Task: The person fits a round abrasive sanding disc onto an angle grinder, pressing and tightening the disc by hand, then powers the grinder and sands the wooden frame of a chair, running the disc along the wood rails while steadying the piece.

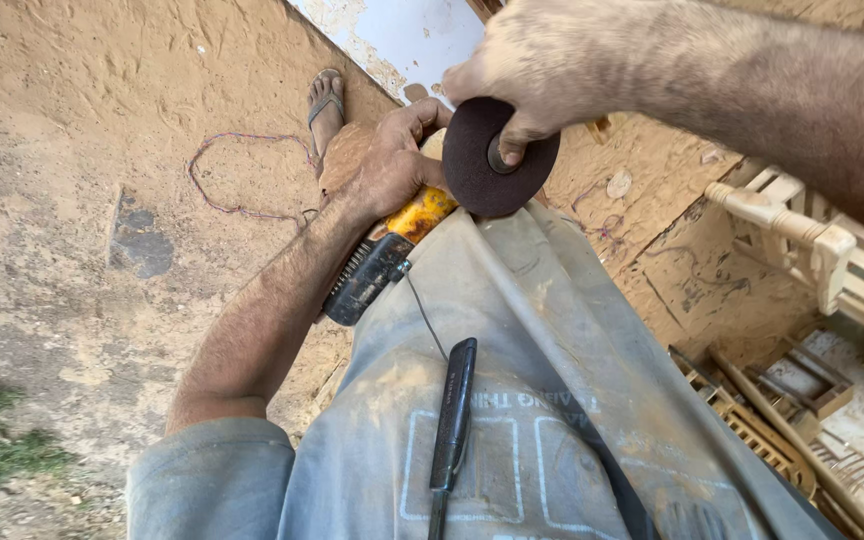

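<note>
Two hands work my yellow-and-black angle grinder point(392, 250): my left hand point(377, 165) wraps its body, my right hand point(542, 65) pinches the dark round abrasive disc point(487, 165) at its hub. Left of the disc lies open sandy ground point(72, 200); pale wooden frames point(812, 250) crowd right. The grinder's head hides behind the disc.

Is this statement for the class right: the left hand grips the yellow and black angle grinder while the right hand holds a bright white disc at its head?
Not quite. The head view shows that the disc is dark, brownish black, not bright white. The rest stands: the left hand grips the yellow and black angle grinder, and the right hand holds the disc at its head.
</note>
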Action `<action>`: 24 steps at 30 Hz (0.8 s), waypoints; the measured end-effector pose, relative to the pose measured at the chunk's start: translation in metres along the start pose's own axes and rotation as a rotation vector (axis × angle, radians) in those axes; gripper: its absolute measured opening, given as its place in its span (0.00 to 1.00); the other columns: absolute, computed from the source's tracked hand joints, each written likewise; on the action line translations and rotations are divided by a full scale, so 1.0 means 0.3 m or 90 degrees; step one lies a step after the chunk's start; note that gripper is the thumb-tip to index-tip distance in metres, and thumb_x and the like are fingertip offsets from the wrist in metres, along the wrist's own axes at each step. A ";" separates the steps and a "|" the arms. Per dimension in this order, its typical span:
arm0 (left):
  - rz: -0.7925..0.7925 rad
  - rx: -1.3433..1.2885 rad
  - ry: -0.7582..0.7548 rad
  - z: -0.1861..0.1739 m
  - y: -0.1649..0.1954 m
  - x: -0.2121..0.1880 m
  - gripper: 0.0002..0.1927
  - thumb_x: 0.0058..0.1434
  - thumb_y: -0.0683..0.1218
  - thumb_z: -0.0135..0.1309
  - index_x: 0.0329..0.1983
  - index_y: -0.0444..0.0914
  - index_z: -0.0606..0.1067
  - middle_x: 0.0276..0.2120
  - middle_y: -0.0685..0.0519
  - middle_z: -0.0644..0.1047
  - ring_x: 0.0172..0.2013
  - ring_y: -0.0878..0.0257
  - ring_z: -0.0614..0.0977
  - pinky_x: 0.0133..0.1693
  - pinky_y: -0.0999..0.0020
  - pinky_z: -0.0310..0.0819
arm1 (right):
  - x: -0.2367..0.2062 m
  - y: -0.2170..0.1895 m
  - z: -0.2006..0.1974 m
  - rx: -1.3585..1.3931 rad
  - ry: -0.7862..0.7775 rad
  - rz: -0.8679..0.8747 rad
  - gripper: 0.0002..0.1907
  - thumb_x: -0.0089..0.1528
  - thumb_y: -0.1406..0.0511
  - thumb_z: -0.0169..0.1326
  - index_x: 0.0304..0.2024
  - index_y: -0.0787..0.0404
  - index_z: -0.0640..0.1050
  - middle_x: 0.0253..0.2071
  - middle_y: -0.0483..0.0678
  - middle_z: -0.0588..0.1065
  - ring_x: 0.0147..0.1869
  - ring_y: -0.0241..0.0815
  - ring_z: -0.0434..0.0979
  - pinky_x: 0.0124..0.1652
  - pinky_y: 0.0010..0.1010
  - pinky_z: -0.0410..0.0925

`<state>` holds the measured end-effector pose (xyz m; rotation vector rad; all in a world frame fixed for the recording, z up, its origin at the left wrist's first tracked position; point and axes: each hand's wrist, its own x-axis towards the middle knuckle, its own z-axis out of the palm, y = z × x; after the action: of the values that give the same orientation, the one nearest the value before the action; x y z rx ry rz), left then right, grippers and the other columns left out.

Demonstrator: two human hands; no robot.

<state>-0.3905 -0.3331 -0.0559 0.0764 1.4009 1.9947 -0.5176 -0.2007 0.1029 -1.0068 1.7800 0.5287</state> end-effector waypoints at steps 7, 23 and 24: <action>-0.282 0.227 0.131 -0.059 0.100 -0.063 0.28 0.45 0.48 0.70 0.51 0.43 0.77 0.45 0.55 0.81 0.51 0.63 0.80 0.58 0.63 0.70 | 0.021 -0.043 0.250 0.967 0.357 0.032 0.35 0.59 0.52 0.69 0.55 0.69 0.70 0.47 0.57 0.78 0.52 0.45 0.86 0.44 0.37 0.81; -0.222 0.343 0.070 -0.026 0.202 -0.051 0.31 0.39 0.51 0.70 0.50 0.46 0.77 0.41 0.50 0.82 0.48 0.57 0.82 0.53 0.62 0.72 | -0.060 0.024 0.198 0.555 0.320 0.080 0.47 0.46 0.51 0.75 0.63 0.61 0.71 0.51 0.56 0.77 0.57 0.49 0.79 0.57 0.41 0.71; -0.193 0.345 0.062 -0.028 0.206 -0.050 0.31 0.39 0.53 0.70 0.49 0.47 0.77 0.41 0.51 0.83 0.48 0.57 0.82 0.53 0.61 0.72 | -0.059 0.022 0.172 0.480 0.273 0.093 0.46 0.47 0.50 0.74 0.63 0.58 0.72 0.51 0.55 0.78 0.56 0.49 0.79 0.56 0.42 0.71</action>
<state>-0.4132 -0.3593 -0.0022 0.0064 1.8607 1.3528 -0.4920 -0.1526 0.0967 -0.4726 2.1835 -0.3041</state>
